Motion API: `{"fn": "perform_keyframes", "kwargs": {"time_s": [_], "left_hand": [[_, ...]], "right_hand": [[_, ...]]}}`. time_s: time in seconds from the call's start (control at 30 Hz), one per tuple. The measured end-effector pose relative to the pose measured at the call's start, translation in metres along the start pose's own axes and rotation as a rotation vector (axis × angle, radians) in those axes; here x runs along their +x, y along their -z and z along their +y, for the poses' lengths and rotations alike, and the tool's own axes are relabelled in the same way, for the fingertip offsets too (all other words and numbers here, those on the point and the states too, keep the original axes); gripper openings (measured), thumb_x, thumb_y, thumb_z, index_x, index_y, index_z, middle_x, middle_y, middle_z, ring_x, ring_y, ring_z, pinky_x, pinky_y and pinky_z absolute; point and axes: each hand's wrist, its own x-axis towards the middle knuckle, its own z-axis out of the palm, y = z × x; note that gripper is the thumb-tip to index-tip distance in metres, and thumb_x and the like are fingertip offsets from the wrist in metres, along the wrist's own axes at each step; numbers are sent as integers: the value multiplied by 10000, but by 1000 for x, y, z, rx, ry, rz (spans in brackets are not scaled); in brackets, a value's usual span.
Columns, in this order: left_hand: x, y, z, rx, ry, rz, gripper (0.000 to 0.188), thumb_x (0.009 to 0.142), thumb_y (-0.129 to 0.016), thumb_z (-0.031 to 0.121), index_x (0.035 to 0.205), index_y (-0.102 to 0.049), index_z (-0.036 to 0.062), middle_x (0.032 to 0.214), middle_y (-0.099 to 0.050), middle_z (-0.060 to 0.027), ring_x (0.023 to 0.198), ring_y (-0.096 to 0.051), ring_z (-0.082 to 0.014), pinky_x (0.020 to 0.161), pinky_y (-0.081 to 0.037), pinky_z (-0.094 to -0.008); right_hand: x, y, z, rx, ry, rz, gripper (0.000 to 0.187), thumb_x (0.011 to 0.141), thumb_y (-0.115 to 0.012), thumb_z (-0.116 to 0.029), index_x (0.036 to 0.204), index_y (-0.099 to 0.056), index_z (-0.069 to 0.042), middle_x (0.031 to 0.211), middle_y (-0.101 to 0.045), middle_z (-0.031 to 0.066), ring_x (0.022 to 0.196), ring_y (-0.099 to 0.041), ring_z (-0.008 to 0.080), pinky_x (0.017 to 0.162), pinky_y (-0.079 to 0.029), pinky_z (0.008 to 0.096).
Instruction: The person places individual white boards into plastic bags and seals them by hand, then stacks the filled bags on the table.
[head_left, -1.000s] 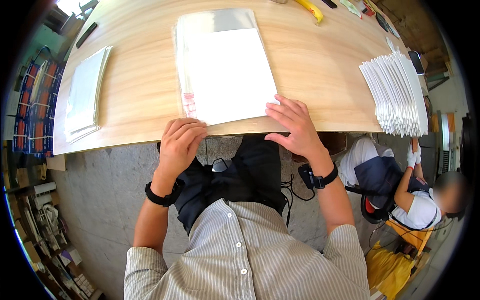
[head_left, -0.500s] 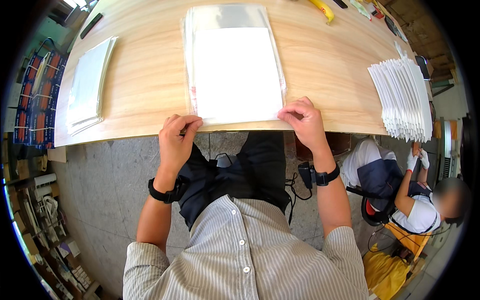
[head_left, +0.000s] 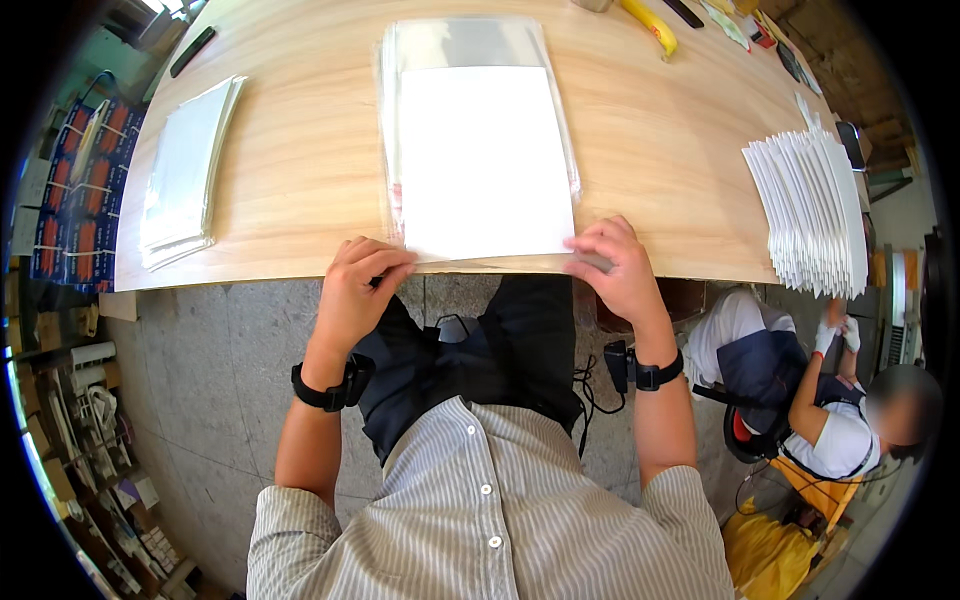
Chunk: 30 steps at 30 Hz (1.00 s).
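A blank white sheet lies over a stack of clear plastic bags at the table's front edge; it appears to be inside the top bag, whose far end shows beyond it. My left hand pinches the bag's near left corner, thumb and index finger closed on it. At the near right corner, my right hand has its thumb and index finger on the bag's edge, slightly blurred. A strip of clear film spans between the hands, below the sheet's near edge.
On the wooden table, a pile of clear-wrapped sheets lies left and a fanned white stack right. A yellow-handled object is at the back. Another person in white gloves sits at the right.
Both hands have drawn slightly toward me. The clear bag's edge now stands out beyond the white sheet's near edge. The whole view has shifted a little.
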Motion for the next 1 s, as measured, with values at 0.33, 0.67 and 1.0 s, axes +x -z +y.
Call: {"fn": "perform_keyframes", "kwargs": {"time_s": [0.33,0.67,1.0], "left_hand": [[7,-2,8,39,122,-9,73,902,-741,45,950,-746,-11,873,-714,-134,764,-654,-252,695,-524,-327],[13,-8,19,14,273,38,109,914,-736,68,954,-731,-33,798,-710,-133,682,-656,-195,672,-523,-311],[16,-14,16,79,312,46,125,894,-754,91,928,-708,-21,742,-700,-125,645,-661,-210,649,-532,-320]], "right_hand": [[6,-12,0,-45,-137,84,122,876,-773,-111,846,-698,-20,848,-657,64,898,-560,288,844,-464,393],[10,-18,-2,-225,-150,121,188,912,-756,-189,856,-660,-38,869,-670,80,898,-582,316,830,-468,413],[28,-14,-23,-404,-460,-11,331,952,-718,-360,864,-672,-45,900,-702,134,828,-679,348,716,-525,472]]}}
